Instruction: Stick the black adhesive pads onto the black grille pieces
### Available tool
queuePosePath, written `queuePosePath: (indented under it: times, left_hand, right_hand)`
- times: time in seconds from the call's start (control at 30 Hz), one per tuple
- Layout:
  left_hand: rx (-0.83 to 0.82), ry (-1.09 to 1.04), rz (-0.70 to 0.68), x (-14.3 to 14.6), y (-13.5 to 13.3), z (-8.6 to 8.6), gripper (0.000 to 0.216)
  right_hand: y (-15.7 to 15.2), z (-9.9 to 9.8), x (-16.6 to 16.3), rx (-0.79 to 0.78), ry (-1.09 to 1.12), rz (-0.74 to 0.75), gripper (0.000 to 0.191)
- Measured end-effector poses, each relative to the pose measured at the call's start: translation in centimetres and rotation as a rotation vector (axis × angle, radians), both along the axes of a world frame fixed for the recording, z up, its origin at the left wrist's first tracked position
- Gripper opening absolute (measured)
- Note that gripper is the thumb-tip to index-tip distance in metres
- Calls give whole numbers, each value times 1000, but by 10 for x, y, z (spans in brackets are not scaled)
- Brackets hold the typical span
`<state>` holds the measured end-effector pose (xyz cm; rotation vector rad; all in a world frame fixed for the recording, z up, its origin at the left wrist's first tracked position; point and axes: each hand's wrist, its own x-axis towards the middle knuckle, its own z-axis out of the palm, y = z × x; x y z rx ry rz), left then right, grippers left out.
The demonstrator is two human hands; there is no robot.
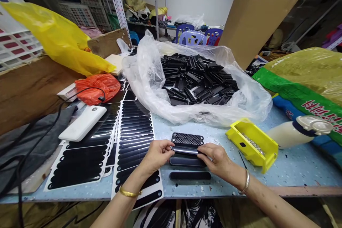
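Observation:
Between my left hand (159, 154) and my right hand (216, 158), a glossy black strip (185, 150) is pinched at its two ends. Both hands are closed, thumb against fingers. Just beyond the strip lie black bars with a mesh-patterned face (187, 138) and small round spots at their ends. Nearer to me are a smooth black bar (187, 161), partly under the strip, and a separate black bar (190, 175). Left of my left hand, a white sheet (161, 193) carries rows of black strips with rounded ends.
A clear plastic bag (149, 101) full of black bars stands behind. At right are a yellow bin (235, 133) with small metal pieces and a white bottle (287, 134). A white power bank (82, 124) with a cable rests on sheets at left, near a red plastic bag (98, 87).

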<state>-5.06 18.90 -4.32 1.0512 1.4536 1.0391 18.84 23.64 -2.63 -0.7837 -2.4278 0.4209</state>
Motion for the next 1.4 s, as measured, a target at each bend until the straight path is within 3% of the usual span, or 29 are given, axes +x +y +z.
queuePosePath:
  times: [0.33, 0.63, 1.4]
  left_hand:
    - [-15, -36, -9, 0, 0, -1, 22]
    - [-30, -59, 12, 0, 0, 0, 21]
    - [-15, -43, -3, 0, 0, -1, 21]
  right_hand:
    - [4, -1, 0, -72, -157, 11, 19]
    - [0, 5, 1, -81, -51, -10, 24]
    - [3, -3, 0, -66, -152, 6, 23]
